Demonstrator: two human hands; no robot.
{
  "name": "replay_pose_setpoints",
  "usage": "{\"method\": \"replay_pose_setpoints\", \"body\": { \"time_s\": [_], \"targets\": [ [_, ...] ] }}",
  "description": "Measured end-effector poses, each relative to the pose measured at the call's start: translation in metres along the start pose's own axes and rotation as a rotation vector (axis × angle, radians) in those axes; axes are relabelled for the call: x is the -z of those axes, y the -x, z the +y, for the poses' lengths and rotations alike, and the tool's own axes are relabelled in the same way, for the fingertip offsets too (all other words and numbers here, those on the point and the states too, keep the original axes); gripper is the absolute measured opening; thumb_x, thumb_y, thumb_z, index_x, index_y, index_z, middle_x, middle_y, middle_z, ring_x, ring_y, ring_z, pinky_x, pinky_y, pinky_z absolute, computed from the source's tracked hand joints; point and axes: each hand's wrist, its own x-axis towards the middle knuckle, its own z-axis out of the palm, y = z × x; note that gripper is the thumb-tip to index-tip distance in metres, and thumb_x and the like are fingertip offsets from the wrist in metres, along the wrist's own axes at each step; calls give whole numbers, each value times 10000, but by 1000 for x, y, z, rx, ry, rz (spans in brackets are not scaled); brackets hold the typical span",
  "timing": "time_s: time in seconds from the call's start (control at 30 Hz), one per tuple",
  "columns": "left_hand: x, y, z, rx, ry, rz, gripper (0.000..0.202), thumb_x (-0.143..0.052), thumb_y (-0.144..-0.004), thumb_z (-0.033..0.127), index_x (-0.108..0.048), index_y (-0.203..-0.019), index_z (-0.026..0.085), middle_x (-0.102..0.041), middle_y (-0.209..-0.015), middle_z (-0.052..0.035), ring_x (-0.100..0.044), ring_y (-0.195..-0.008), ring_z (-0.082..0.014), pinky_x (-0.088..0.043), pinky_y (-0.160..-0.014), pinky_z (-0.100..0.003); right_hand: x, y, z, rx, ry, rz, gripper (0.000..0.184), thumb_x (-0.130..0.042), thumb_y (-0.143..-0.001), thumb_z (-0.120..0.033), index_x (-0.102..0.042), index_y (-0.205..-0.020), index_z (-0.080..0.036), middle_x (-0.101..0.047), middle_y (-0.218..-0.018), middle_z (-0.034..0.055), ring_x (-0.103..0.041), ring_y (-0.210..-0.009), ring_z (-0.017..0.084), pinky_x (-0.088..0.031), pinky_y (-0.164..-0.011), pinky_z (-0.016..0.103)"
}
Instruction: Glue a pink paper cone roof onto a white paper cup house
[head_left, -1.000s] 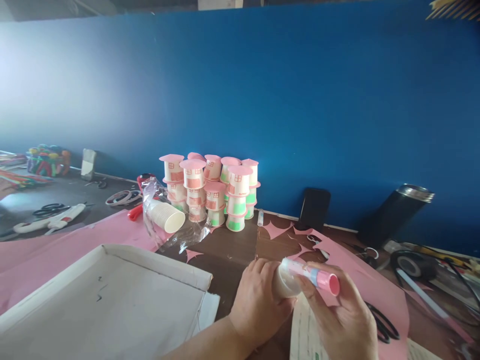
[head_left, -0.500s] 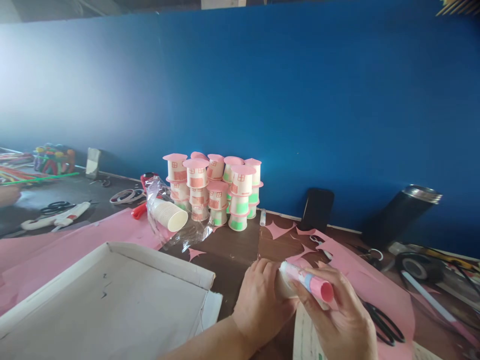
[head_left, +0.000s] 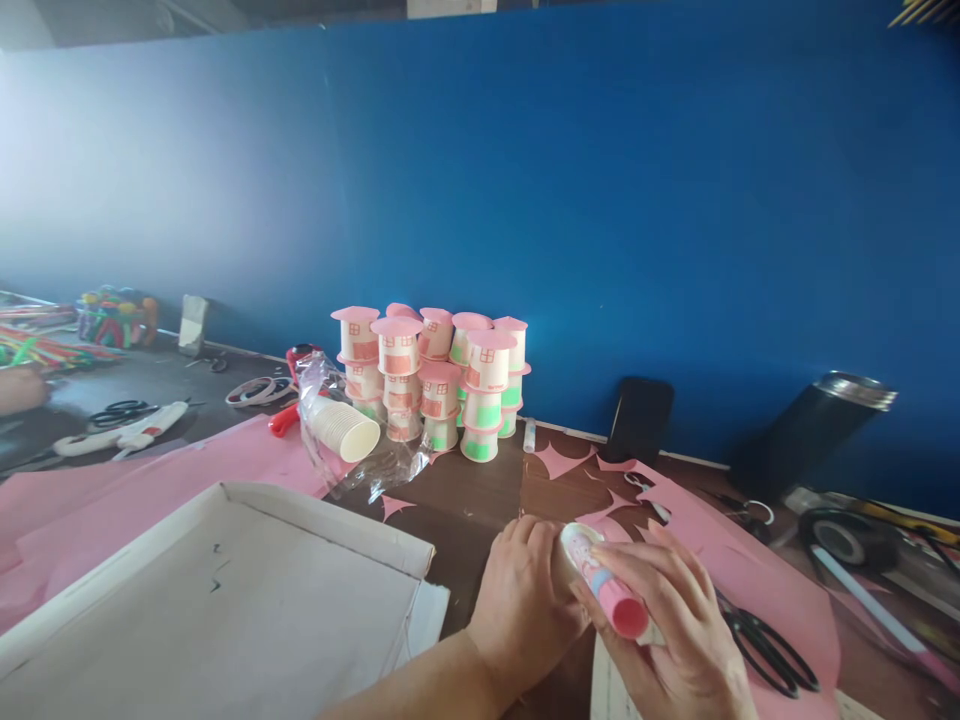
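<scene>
My left hand (head_left: 525, 600) is wrapped round a small white paper cup (head_left: 564, 562) lying on its side, mostly hidden by the fingers. My right hand (head_left: 675, 630) grips a pink glue stick (head_left: 606, 590) whose tip presses against the cup's rim. Both hands are low in the middle of the view, over a brown table (head_left: 465, 500). Behind them stands a stack of several paper-cup houses (head_left: 431, 380) with pink roofs. A sleeve of plain white cups (head_left: 341, 430) in clear plastic lies to their left.
A shallow white cardboard box lid (head_left: 225, 590) lies at front left on pink paper (head_left: 150, 480). Black scissors (head_left: 772, 650) rest on pink paper at right. A glue gun (head_left: 124, 432), tape rolls (head_left: 251, 392), a black phone (head_left: 639, 420) and a dark flask (head_left: 810, 432) line the blue wall. Another person's hand (head_left: 19, 388) shows at far left.
My right hand has tilted the glue stick so its pink end swings lower and nearer, and the tip stays on the cup. My left hand keeps its hold.
</scene>
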Motion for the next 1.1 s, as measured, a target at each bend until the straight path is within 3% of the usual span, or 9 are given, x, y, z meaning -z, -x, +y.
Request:
{"method": "replay_pose_setpoints", "body": {
  "time_s": [0.2, 0.4, 0.6, 0.7, 0.9, 1.1],
  "targets": [
    [5, -3, 5, 68, 10, -22, 285, -638, -663, 190, -574, -941, 190, -626, -946, -63, -568, -918, -266, -484, -856, -462, 3, 0, -4, -97, -53, 88, 206, -614, -884, -222, -589, -1081, -167, -651, -969, 87, -600, -936, 231, -394, -1016, 521],
    [6, -4, 6, 106, 13, -30, 322, -719, -680, 295, -590, -952, 180, -634, -967, -74, -574, -941, -277, -470, -874, -465, 4, -2, -3, -169, -91, 114, 256, -616, -885, -212, -594, -1136, -171, -658, -1043, 93, -603, -988, 240, -421, -987, 487],
    [8, -7, 3, 159, 171, -81, 416, -794, -639, 294, -630, -1012, 212, -653, -1016, -48, -587, -979, -258, -464, -888, -415, 11, -3, -5, -489, -156, 107, 223, -592, -896, -356, -602, -1100, -266, -677, -1040, 36, -636, -978, 227, -508, -867, 358],
    [9, -8, 3, 184, 229, -99, 401, -799, -644, 298, -650, -1009, 227, -658, -1016, -37, -594, -969, -242, -468, -874, -382, 13, 0, -4, -558, -169, 111, 232, -570, -904, -395, -598, -1100, -275, -689, -1049, 29, -646, -1004, 224, -515, -848, 323],
    [9, -8, 1, 183, 202, -114, 460, -808, -638, 299, -642, -1059, 216, -657, -1064, -52, -577, -1039, -253, -450, -923, -380, 9, 8, 2, -498, -143, 45, 235, -559, -913, -396, -593, -1102, -260, -673, -1061, 42, -637, -994, 230, -482, -875, 367],
    [7, -7, 1, 144, 135, -90, 455, -804, -646, 309, -627, -1053, 209, -649, -1053, -60, -576, -1026, -268, -458, -908, -409, 6, 5, 4, -307, -127, 24, 234, -571, -919, -317, -583, -1141, -245, -645, -1066, 49, -605, -997, 230, -448, -901, 405]
  ]
}}
